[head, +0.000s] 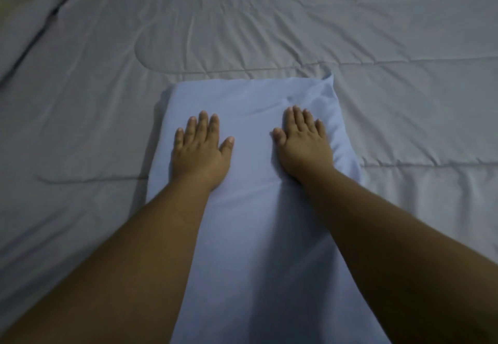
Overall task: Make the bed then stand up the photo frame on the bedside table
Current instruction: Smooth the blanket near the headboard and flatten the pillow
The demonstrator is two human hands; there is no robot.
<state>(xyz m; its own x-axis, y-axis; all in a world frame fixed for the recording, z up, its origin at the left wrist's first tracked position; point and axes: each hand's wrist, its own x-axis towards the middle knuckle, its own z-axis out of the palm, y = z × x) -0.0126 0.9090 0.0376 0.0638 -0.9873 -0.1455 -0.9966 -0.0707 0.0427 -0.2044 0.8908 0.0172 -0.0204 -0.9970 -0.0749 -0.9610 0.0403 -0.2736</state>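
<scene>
The left hand (198,152) and right hand (301,144) were laid flat on the pillow (253,236), fingers (203,121) loosely spread, nothing gripped. The pillow's long axis ran away from the person across the bed (269,33).

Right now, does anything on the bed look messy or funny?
Mostly tidy. The pillow lies flat under the left hand and right hand. The grey comforter shows fanned wrinkles beyond it, and its far-left edge is bunched into folds. No photo frame is in view.
</scene>
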